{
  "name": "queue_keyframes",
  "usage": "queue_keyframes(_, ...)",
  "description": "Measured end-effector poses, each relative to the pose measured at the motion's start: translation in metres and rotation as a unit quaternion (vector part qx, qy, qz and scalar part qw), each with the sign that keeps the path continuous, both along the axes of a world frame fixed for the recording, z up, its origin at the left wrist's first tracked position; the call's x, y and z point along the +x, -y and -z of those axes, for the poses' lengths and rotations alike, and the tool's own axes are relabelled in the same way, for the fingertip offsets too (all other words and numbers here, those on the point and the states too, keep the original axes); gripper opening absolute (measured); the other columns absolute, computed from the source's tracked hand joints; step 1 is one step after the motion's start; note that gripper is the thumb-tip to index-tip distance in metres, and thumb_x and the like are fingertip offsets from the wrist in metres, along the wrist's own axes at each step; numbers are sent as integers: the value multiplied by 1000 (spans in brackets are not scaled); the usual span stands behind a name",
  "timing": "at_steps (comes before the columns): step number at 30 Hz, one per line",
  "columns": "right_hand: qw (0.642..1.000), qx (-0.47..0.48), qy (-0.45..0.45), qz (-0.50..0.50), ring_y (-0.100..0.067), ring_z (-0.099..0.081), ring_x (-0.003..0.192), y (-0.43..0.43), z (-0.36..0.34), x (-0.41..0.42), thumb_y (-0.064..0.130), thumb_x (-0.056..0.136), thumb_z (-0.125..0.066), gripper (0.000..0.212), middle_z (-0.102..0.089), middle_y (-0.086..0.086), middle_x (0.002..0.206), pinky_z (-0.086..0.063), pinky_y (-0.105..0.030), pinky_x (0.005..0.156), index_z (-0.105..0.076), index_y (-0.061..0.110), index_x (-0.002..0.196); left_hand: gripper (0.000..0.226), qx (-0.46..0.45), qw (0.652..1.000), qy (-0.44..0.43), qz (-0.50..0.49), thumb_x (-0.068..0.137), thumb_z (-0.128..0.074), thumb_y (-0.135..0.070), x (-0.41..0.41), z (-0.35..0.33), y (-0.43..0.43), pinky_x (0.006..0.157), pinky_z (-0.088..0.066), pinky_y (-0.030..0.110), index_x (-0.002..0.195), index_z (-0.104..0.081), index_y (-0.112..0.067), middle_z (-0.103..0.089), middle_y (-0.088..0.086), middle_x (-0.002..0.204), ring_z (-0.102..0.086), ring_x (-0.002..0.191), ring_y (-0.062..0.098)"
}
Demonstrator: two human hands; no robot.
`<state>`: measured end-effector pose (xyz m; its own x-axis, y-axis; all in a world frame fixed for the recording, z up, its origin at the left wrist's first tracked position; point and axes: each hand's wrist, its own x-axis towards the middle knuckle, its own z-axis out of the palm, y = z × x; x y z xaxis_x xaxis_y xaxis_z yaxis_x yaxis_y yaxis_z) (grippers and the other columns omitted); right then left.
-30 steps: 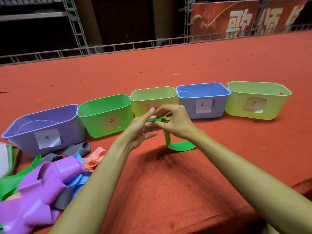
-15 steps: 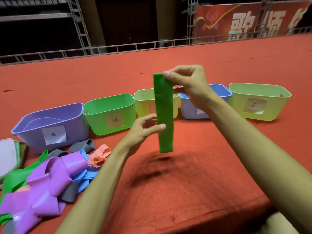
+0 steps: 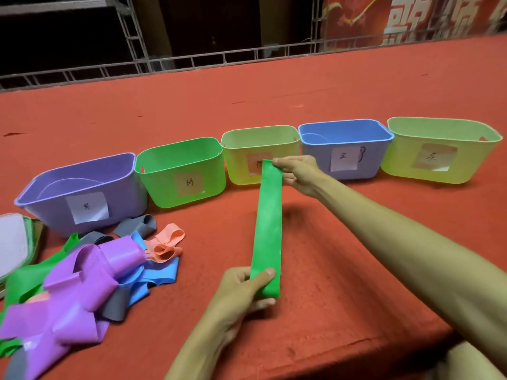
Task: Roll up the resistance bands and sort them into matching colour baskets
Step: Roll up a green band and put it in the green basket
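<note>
A flat green resistance band (image 3: 268, 226) is stretched straight between my hands above the red surface. My right hand (image 3: 299, 172) pinches its far end, in front of the yellow-green basket (image 3: 285, 135). Its near end is pinched by my left hand (image 3: 241, 292), thumb on top. Five labelled baskets stand in a row: purple (image 3: 49, 187), green (image 3: 162, 160), the yellow-green one, blue (image 3: 384, 137) and another yellow-green (image 3: 491, 141). A heap of loose bands (image 3: 82, 275) in purple, blue, grey, orange and green lies at the left.
A white and green flat item (image 3: 13, 242) lies at the far left edge. The red carpeted surface (image 3: 343, 283) drops off at its front edge near me. A metal truss rail (image 3: 192, 61) runs along the far edge.
The band, first bunched between both hands, was pulled out and hung upright from my right hand. Now it is lowered and stretched flat, my left hand gripping its near end.
</note>
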<state>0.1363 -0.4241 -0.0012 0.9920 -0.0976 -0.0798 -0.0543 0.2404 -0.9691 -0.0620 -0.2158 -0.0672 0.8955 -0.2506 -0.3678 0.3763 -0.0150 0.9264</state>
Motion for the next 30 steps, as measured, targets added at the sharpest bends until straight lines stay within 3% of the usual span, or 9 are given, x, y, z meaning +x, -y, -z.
queue_keyframes(3, 999, -5, -33, -10, -23, -72, 66, 2, 32, 10, -5, 93, -68, 4, -74, -18, 78, -62, -28, 62, -68, -7, 90, 16, 22, 1000, -11, -8, 95, -72, -12, -9, 4, -6, 53, -56, 17, 98, -78, 2, -75, 9, 78, -68, 58, 9)
queue_keyframes(6, 996, -65, -58, -12, -34, -59, 86, 5, 61, 22, -5, 92, -70, 8, -67, -25, 92, -60, -47, 88, -69, -5, 84, 14, 57, 998, -9, -19, 94, -73, -11, -19, 6, -7, 50, -55, 17, 94, -78, 2, -77, 13, 76, -67, 53, 11)
queue_keyframes(8, 992, -111, -56, -12, -36, -54, 91, 4, 74, 26, -4, 91, -71, 11, -66, -25, 92, -57, -54, 90, -69, -3, 80, 17, 76, 997, -11, -15, 94, -74, -12, -24, 8, -4, 47, -52, 18, 89, -78, 3, -77, 18, 76, -65, 50, 12)
queue_keyframes(13, 964, -262, 37, -24, -5, -65, 66, 0, 83, 30, 8, 92, -76, 6, -71, -8, 79, -55, -17, 62, -76, 5, 87, 23, 131, 991, -8, -16, 93, -76, -16, -25, 9, 7, 36, -40, 20, 84, -75, 5, -75, 19, 71, -54, 37, 12)
queue_keyframes(17, 897, -429, 100, -13, -7, -64, 73, -1, 93, 42, 29, 89, -80, 13, -78, 1, 82, -52, -25, 71, -83, 17, 86, 35, 222, 975, 31, 6, 92, -77, -29, -22, 2, 12, 36, -38, 20, 77, -74, 3, -74, 10, 63, -51, 34, 11)
queue_keyframes(20, 869, -480, 124, -5, -10, -70, 83, 0, 106, 44, 43, 86, -76, 21, -78, 12, 82, -56, -35, 81, -83, 24, 84, 54, 358, 928, 101, 14, 88, -73, -55, -22, 2, 9, 56, -54, 28, 68, -70, -5, -70, -1, 54, -62, 46, 11)
queue_keyframes(22, 854, -502, 139, 4, -10, -69, 86, 1, 110, 44, 52, 83, -71, 26, -77, 15, 83, -56, -39, 85, -82, 29, 84, 67, 481, 864, 148, 5, 80, -63, -79, -25, 2, 5, 72, -55, 33, 68, -65, -14, -70, -1, 62, -70, 72, 17)
queue_keyframes(24, 848, -509, 147, 3, -10, -69, 85, 1, 109, 44, 50, 83, -71, 25, -77, 15, 84, -55, -40, 86, -82, 28, 84, 70, 551, 819, 161, -7, 74, -55, -90, -30, -2, 4, 74, -52, 35, 73, -59, -21, -68, -3, 77, -68, 89, 23)
queue_keyframes(30, 857, -490, 157, 0, -4, -72, 81, 2, 107, 42, 36, 83, -80, 14, -79, 10, 85, -58, -38, 84, -83, 22, 85, 25, 436, 820, 366, -53, 76, -81, -53, -37, 14, -4, 58, -52, 29, 88, -65, -37, -56, -20, 82, -56, 68, -1)
